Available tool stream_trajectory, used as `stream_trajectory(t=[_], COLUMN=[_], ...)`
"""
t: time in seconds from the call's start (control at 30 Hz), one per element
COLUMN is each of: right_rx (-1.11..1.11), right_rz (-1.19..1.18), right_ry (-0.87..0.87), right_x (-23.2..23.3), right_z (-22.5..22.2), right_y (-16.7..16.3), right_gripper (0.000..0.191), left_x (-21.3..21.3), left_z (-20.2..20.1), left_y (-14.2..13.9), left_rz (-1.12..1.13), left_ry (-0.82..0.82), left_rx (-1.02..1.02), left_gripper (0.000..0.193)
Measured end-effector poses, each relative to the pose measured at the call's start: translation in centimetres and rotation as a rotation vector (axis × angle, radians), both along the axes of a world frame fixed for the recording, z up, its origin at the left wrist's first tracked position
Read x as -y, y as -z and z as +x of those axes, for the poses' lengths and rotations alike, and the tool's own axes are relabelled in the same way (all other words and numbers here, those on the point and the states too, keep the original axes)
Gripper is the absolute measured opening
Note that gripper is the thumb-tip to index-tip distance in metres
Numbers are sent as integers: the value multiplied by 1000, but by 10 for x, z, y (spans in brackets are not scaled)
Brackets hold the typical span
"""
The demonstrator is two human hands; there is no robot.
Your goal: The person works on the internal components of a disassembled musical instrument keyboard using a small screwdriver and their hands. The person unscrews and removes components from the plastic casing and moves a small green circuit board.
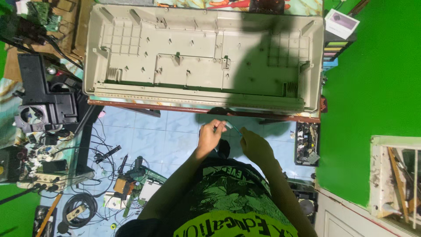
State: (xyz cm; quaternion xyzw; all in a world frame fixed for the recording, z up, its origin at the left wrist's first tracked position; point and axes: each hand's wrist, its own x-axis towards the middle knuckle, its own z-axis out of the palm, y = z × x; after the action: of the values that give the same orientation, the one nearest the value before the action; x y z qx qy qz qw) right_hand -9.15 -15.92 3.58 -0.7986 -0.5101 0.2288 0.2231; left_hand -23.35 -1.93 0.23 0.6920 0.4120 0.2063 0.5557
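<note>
My left hand (210,134) and my right hand (253,144) are raised close together below a large beige plastic casing shell (131,52) that lies open side up on a table. Between them runs a thin greenish wire or small part (232,127). The left fingers pinch one end of it, and the right fingers pinch the other end. The two hands are a short gap apart, just below the casing's front edge. What the small part is stays too small to tell.
A red-brown table edge (175,107) runs under the casing. Left of it sits black equipment with a fan (33,115). Tools, cables and a power strip (39,177) litter the blue tiled floor. Green walls stand at right, with stacked boxes (340,24).
</note>
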Motion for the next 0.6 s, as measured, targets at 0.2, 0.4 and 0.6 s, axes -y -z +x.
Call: stream_trajectory(t=[0.2,0.4,0.6], right_rx=[-60,-115,-91], right_rz=[-101,-58,-76], right_ry=[9,44,21], right_x=[4,8,1], right_z=[0,2,7], right_y=[3,2,-2], right_gripper=[25,25,22], left_x=[-6,-2,-3], left_z=[13,10,9], left_y=[0,5,1], left_rz=[-94,227,156], left_ry=[59,94,105], left_rx=[202,36,-3], left_gripper=[16,16,20])
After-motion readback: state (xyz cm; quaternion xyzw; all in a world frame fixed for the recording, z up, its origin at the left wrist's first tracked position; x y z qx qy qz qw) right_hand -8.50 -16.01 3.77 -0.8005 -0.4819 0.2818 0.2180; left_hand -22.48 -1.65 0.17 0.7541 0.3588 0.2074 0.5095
